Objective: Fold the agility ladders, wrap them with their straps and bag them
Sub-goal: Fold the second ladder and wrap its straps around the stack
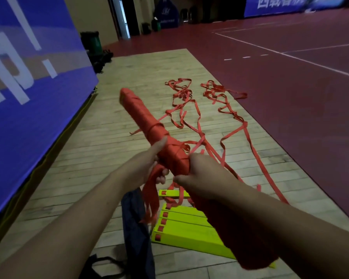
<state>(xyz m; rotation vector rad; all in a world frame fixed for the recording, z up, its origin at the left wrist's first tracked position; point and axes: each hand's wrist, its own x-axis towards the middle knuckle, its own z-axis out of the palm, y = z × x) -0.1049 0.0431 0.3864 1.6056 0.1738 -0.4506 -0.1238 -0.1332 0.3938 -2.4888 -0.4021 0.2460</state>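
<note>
Far left: blue banner (28,81) stands along the edge of the wooden floor (85,158). Near, left of centre: dark bag (135,220) lies flat on that floor, with a black cord at its near end.

Left hand (147,168): held above the floor at centre. Thumb is straight, laid along the side of the wrapped ladder (141,111). Fingers are curled under it around a bunch of strap tails (151,192), which hang from the fist toward the bag.

Wrapped ladder: off the floor, held by both hands, bound in red strap along its length. Long axis is diagonal. One end points far and left; the other runs near and right, under the right forearm. Both hands sit about at its middle, left hand on its left side, right hand just beside it on the right.

Right hand (204,174): fingers closed over the top of the wrapped ladder, gripping it.

Below the right hand: yellow rungs (185,236) lie overlapping on the floor. Farther off and to the right: loose straps (191,109) lie tangled across the wood, trailing back toward the rungs. Far right: red court (290,101) with white lines.
</note>
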